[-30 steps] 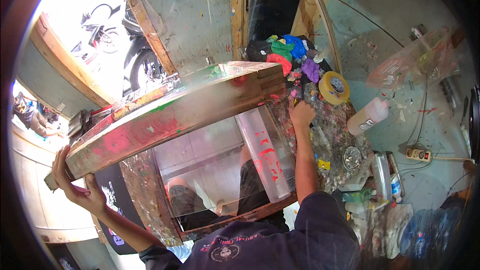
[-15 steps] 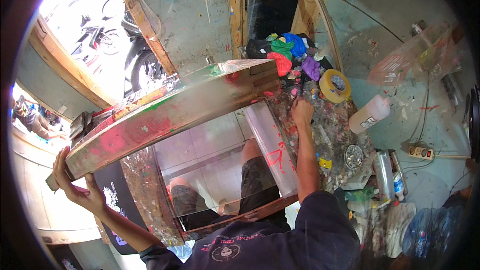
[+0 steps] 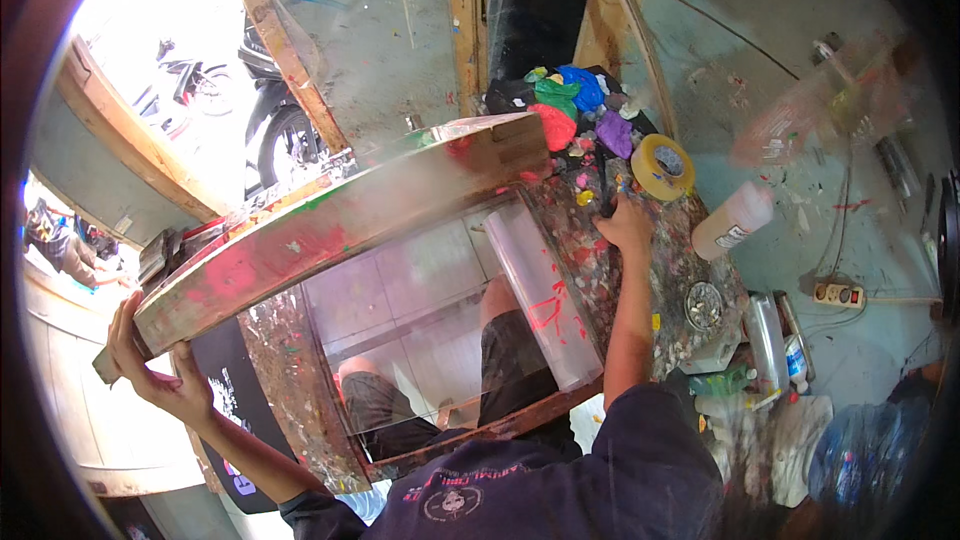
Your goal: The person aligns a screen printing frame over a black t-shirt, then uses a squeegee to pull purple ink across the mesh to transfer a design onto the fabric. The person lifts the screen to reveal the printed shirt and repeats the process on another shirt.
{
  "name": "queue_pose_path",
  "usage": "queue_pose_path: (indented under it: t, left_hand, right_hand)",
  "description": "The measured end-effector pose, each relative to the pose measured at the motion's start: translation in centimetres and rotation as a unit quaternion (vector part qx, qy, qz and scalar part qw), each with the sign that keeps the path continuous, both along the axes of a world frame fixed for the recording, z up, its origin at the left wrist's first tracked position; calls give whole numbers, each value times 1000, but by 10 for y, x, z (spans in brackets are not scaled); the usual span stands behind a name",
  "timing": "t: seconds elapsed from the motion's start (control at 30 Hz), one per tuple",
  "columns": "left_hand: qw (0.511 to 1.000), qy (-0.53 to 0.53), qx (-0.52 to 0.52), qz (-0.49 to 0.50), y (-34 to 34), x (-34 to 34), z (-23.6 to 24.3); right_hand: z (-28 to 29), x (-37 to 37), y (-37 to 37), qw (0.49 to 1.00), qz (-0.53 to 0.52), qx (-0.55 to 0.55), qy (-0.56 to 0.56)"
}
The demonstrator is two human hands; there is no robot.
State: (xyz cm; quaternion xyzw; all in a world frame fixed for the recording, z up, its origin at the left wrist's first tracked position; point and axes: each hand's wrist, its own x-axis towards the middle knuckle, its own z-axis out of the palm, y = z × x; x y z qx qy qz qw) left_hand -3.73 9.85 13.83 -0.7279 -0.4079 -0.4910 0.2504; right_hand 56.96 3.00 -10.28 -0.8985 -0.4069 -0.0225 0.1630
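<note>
Now the right fingers (image 3: pixel 627 212) sit nearer the yellow tape roll (image 3: pixel 655 180).

Daylight floods in through an open doorway (image 3: pixel 165 0) at the upper left, so strong that the outside washes nearly white around a parked motorcycle (image 3: pixel 290 145). Rough wooden posts (image 3: pixel 466 35) frame the grey-green wall (image 3: pixel 365 40), which carries streaks and flecks of paint, and a glossy dark panel (image 3: pixel 535 5) stands between the timbers. To the right, the wall falls into shade; a thin dark line slants down it, and a white power strip (image 3: pixel 838 295) sits lower. The counter (image 3: pixel 672 260) is thickly crusted with multicoloured paint. Through its glazed opening, pale floor tiles (image 3: pixel 425 280) show.
</note>
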Motion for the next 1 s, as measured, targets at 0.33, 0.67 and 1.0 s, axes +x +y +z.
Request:
queue_pose_path:
  t: [0.33, 0.67, 1.0]
  left_hand:
    - [1000, 3, 13, -12, 2, 0, -4]
    - [999, 10, 30, -22, 12, -11, -5]
    - [999, -21, 22, -35, 6, -2, -10]
  right_hand:
    - [-23, -9, -125, 989, 83, 50, -108]
    - [-29, -59, -197, 983, 64, 73, -154]
    - [-40, -69, -201, 987, -47, -27, -150]
